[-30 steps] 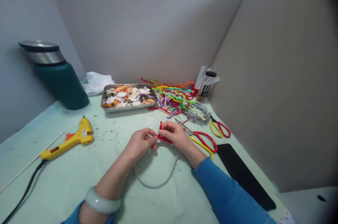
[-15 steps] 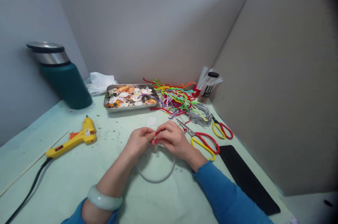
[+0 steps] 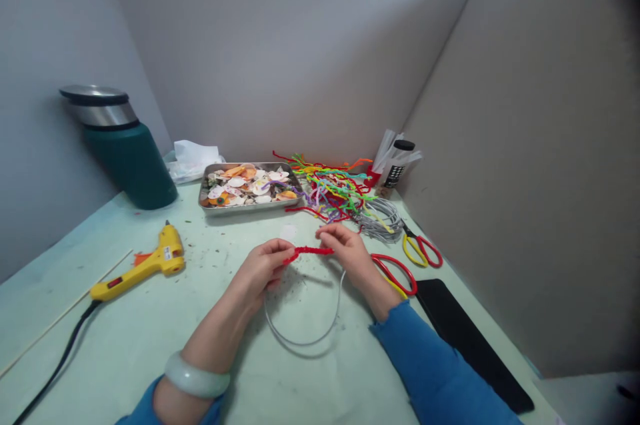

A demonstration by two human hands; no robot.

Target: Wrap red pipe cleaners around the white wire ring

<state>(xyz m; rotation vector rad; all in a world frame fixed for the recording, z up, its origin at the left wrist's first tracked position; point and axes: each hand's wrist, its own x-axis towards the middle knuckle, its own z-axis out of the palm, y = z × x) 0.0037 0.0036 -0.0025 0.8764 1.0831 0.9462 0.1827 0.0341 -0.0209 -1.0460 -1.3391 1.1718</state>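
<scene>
Between my hands a short red fuzzy strip runs almost level. My left hand pinches its left end, thumb and fingers pressed together. At the right end, my right hand is closed with bent fingers around the strip's tip. A thin grey wire loop hangs below the hands in a U shape, just above the green tabletop; its upper ends are hidden by the hands. Large red-and-yellow scissors lie beside my right wrist, their blades covered by my hand.
A metal tray of shells stands behind, beside colourful pipe cleaners and coiled grey wire. A yellow glue gun and green bottle are left. Smaller scissors and a black flat object lie right.
My right hand has moved right and slightly up, away from my left hand, so more of the red strip shows between them. The wire loop has shifted a little right.
</scene>
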